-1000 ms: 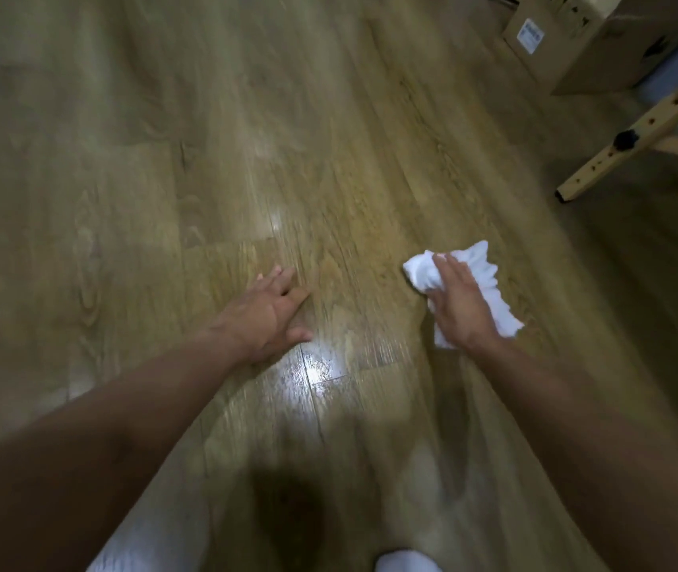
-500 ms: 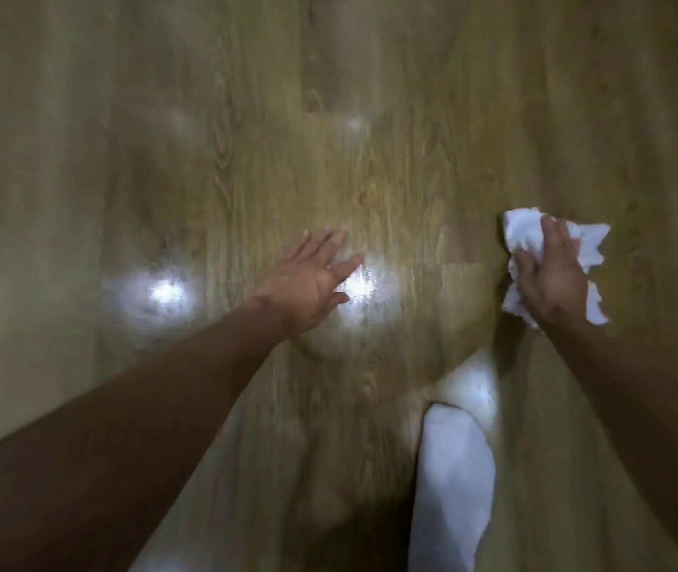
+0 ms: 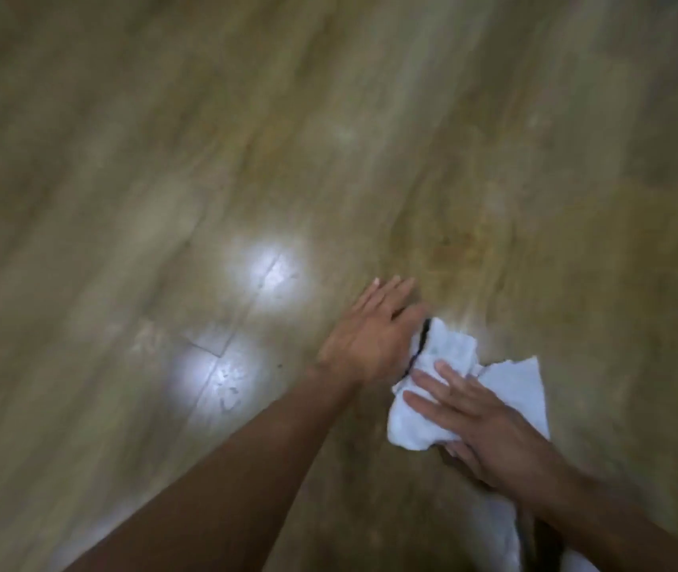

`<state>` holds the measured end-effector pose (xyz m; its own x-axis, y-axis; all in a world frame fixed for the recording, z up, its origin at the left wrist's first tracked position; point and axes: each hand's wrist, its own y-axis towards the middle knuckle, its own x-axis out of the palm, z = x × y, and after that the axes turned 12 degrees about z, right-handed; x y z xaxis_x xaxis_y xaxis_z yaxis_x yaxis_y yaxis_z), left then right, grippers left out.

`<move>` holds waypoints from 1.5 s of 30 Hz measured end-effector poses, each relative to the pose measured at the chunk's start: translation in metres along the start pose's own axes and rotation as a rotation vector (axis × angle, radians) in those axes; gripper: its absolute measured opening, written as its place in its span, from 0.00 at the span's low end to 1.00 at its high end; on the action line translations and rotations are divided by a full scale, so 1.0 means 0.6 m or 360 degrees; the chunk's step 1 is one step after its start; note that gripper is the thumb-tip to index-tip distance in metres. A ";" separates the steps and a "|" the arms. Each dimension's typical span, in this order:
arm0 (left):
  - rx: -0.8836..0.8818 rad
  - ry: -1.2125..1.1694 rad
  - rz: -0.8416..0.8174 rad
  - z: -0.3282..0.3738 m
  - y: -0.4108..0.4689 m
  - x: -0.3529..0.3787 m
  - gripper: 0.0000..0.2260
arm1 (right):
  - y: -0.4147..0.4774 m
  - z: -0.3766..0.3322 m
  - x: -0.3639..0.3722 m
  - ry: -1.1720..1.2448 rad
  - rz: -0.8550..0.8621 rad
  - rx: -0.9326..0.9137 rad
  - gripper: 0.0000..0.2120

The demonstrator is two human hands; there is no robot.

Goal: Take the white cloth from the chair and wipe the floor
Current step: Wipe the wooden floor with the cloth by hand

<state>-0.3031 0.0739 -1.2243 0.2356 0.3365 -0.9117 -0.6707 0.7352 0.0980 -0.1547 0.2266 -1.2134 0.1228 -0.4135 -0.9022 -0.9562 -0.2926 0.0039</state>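
right hand (image 3: 490, 427) lies flat on the white cloth (image 3: 449, 353), palm down, fingers straight and a bit spread, pressing it onto the floor (image 3: 122, 167). nothing is curled round the fabric, so it's a flat press, not a grasp. left hand (image 3: 374, 336) is just left of the cloth, also flat on the planks, fingers straight and close together, holding nothing. its thumb side meets the cloth's left edge and looks to be touching, but blur makes that hard to confirm. cloth is crumpled and lies on the wooden floor: a bunched part past the right fingertips, a flatter flap sticking out right of that hand, and another fold on the near-left under the fingers. both forearms are bare: left forearm (image 3: 226, 480) comes in from below-left of the cloth, right forearm (image 3: 618, 518) from below-right. two bright light reflections sit left of the cloth, upper glare (image 3: 275, 274) up-left and lower glare (image 3: 217, 377) about level with it. white blurred shape (image 3: 502, 534) is below the cloth, partly under the right forearm; cannot tell what it is. whole frame is motion-blurred.
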 end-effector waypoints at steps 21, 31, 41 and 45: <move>-0.1264 0.0480 0.1100 -0.462 -0.204 -0.156 0.15 | 0.514 -0.211 0.187 -0.0006 0.0155 -0.0462 0.27; -0.1271 0.0431 0.1115 -0.468 -0.205 -0.153 0.18 | 0.838 -0.176 0.154 0.0368 0.0043 -0.0311 0.23; -0.1235 0.0443 0.1119 -0.474 -0.206 -0.149 0.17 | 0.802 -0.129 0.153 0.0290 0.0342 -0.0159 0.24; -0.1239 0.0446 0.1122 -0.476 -0.202 -0.151 0.18 | 0.765 -0.077 0.112 0.0266 0.0079 -0.0667 0.23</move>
<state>-0.4441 -0.2137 -1.2672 -0.4799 0.3180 -0.8176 -0.8773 -0.1787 0.4455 -0.5729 0.0247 -1.2526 0.1539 -0.5594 -0.8145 -0.7761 -0.5786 0.2508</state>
